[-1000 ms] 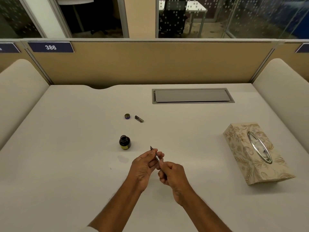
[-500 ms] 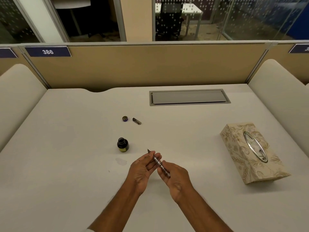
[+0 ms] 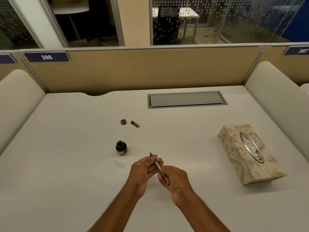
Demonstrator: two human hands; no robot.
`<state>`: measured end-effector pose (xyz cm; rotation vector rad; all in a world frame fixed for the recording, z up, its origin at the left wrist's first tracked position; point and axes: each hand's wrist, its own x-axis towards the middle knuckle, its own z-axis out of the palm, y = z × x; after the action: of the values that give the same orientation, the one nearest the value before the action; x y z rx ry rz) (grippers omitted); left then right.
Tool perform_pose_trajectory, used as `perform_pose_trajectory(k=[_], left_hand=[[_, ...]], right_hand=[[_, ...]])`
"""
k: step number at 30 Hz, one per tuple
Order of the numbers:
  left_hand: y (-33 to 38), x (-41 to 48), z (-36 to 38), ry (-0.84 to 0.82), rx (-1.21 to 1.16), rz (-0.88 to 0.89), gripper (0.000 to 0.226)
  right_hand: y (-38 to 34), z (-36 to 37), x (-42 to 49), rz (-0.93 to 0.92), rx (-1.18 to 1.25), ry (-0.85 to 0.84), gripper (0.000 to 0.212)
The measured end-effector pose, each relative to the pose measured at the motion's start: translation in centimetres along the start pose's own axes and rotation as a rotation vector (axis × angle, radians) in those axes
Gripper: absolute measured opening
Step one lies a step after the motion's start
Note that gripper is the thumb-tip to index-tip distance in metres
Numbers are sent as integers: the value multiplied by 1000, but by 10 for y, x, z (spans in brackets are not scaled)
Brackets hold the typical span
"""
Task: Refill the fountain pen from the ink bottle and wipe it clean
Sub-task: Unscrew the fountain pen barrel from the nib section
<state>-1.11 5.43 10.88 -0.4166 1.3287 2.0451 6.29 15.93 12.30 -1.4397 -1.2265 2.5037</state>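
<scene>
A thin patterned fountain pen (image 3: 158,167) lies slanted between both hands above the desk, its nib pointing up and left. My left hand (image 3: 143,173) pinches the front part near the nib. My right hand (image 3: 175,183) grips the rear of the barrel. A small dark ink bottle (image 3: 121,147) stands open on the desk, up and to the left of the hands. Farther back lie the bottle's round cap (image 3: 123,121) and a short dark pen part (image 3: 135,124).
A patterned tissue box (image 3: 247,153) with an oval metal-rimmed slot sits at the right. A grey cable hatch (image 3: 186,99) is set into the white desk (image 3: 75,148) at the back. A faint stain (image 3: 119,164) marks the desk below the bottle. Beige partitions enclose the desk.
The two hands have drawn slightly apart along the pen, so more of the barrel shows between them. The bottle, cap and pen part have not moved.
</scene>
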Motion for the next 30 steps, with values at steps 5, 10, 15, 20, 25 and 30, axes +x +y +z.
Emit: perform_pose_trajectory(k=[5,10,15,20,25,30], left_hand=[[0,-3,2,8,51,14,24],[2,-5,3,-3,68,13,24],[3,-7,6,-9,64,6,24],[2,-8,6,-19,62,-2,26],[3,-9,7,-20,62,0,26],[5,-9,7,-7,52,7,24]], right_hand=[[-1,-2,-5,-24,-121,-33,16],[-4,-6,-6,30,-125,-57,10],[-6,-8,-7,80,-60,-62,15],[-5,-9,-10,145,-21,-103,19],[-5,-8,-11,155,6,-81,21],[-5,-9,-9,156,25,-70,20]])
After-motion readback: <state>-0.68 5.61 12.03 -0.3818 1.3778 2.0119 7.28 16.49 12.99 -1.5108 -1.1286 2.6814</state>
